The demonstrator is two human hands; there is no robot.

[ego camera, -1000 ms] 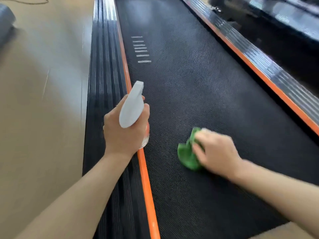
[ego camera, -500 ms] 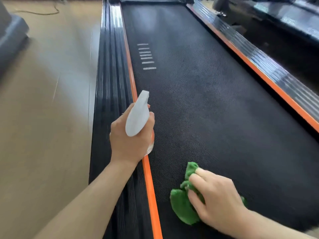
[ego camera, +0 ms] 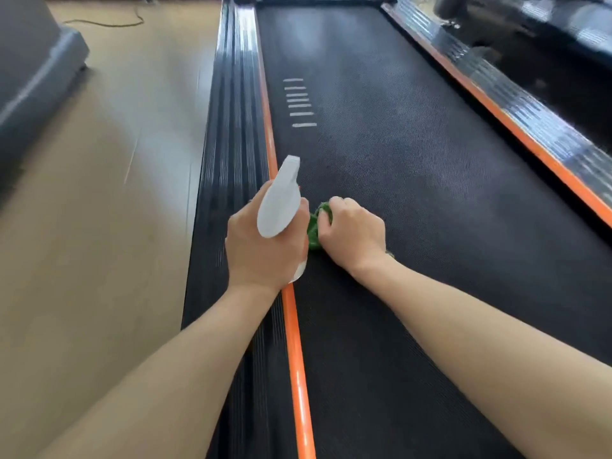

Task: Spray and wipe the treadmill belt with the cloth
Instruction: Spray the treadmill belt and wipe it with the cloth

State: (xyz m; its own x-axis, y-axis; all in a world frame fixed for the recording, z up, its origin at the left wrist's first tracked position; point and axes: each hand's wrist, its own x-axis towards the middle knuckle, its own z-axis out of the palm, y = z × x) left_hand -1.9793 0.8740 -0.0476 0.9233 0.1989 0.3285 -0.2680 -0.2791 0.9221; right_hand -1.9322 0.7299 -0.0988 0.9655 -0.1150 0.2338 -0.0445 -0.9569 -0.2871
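Flooring of pale wood filled the left of the view, with the grey base of another machine at its far left edge and a thin cable lying across the boards near the top. Next came the treadmill's ribbed black side rail, bordered on its inner edge by an orange strip that ran the length of the deck. Above that strip the left hand was wrapped around the neck of a spray bottle, fingers clenched round it, the white trigger head pointing away from the person and up the belt. Just beside it, nearly touching, the right hand pressed down on a green cloth, its fingers curled and bunching the fabric against the surface; only a small crumpled part of the cloth showed between the two hands. The cloth lay on the treadmill belt, close to its left edge. The belt itself was black and finely textured, with a short ladder of white bars printed farther up. On the right ran a second orange strip and a glossy black rail, and beyond them stood dark equipment, too blurred to make out.
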